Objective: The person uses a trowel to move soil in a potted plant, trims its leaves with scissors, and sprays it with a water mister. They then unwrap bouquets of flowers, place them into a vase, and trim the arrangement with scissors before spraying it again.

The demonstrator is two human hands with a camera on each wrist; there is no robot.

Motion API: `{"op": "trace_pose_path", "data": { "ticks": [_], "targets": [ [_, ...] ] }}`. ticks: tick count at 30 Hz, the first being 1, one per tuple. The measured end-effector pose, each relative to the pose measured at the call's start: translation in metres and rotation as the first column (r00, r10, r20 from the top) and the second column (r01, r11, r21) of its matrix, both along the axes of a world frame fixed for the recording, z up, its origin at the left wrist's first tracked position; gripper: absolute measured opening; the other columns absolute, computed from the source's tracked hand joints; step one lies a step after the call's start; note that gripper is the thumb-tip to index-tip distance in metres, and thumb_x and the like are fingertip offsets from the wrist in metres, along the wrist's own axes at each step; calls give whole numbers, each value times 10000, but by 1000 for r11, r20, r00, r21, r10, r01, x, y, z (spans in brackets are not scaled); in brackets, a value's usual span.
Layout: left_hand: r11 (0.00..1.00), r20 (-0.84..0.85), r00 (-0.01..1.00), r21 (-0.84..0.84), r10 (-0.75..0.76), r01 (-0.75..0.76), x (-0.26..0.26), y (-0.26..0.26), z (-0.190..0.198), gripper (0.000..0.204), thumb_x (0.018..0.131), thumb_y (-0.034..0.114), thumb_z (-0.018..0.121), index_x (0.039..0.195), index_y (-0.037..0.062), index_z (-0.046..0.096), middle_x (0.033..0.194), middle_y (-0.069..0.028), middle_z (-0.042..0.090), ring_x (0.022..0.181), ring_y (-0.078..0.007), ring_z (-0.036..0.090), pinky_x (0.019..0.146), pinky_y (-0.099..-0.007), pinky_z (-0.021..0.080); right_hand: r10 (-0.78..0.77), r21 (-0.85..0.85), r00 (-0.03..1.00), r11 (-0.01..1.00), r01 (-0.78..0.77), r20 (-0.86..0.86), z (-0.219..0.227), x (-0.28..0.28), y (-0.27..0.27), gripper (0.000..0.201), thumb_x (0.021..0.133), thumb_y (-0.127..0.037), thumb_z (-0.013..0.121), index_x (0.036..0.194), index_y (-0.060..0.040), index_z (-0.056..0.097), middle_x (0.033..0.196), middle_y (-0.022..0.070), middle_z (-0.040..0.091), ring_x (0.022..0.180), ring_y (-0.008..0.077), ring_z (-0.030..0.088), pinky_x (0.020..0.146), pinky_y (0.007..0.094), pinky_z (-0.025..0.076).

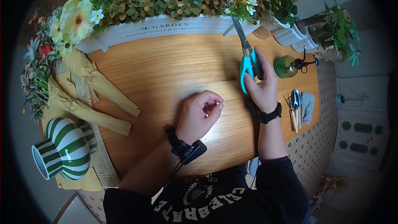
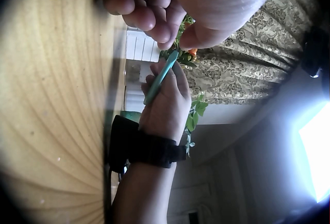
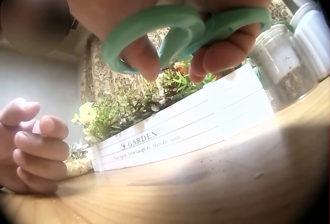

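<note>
My right hand (image 1: 264, 88) holds a pair of scissors (image 1: 245, 67) with turquoise handles, thumb and fingers through the loops. The blades point away, toward the planter, and stand slightly apart from the handles' line over the table. In the right wrist view, the handle loops (image 3: 149, 15) circle the thumb and fingers. My left hand (image 1: 200, 114) hovers near the table's middle, fingers loosely curled, thumb close to the index fingertip. Nothing shows between its fingers (image 2: 154, 22) in the left wrist view.
A white planter (image 1: 166, 30) of greenery and flowers lines the back. Right are a green glass spray bottle (image 1: 285, 67), small garden tools (image 1: 295, 103) and a grey glove (image 1: 307, 107). Left lie brown paper wrapping (image 1: 103, 85) and a green-and-white striped vase (image 1: 68, 149) on its side.
</note>
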State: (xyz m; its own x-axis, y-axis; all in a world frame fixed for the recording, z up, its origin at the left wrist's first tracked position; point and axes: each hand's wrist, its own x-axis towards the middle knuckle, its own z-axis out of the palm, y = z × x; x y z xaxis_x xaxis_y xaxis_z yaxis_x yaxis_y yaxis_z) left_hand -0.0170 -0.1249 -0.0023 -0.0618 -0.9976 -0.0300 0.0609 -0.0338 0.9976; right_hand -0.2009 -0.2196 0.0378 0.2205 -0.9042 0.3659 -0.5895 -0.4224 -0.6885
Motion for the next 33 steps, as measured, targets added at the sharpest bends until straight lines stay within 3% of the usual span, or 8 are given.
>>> {"op": "trace_pose_path", "data": {
  "ticks": [21, 33],
  "targets": [
    [1000, 22, 1000, -7, -4, 4, 1, 0, 0, 74, 866, 3, 602, 937, 19, 614, 758, 7, 625, 665, -29, 537, 587, -184, 412, 44, -36, 997, 998, -46, -59, 1, 4, 0, 634, 770, -3, 674, 1362, -35, 449, 1086, 153, 600, 919, 249, 631, 773, 326, 523],
    [1000, 8, 1000, -30, 0, 1, -1, 0, -5, 71, 865, 8, 611, 935, 16, 613, 744, 10, 616, 643, -26, 526, 571, -185, 414, 28, -15, 999, 999, -28, 26, 0, 4, 1, 695, 711, -18, 706, 1359, -34, 455, 1098, 128, 598, 942, 213, 626, 770, 296, 510]
  ]
}}
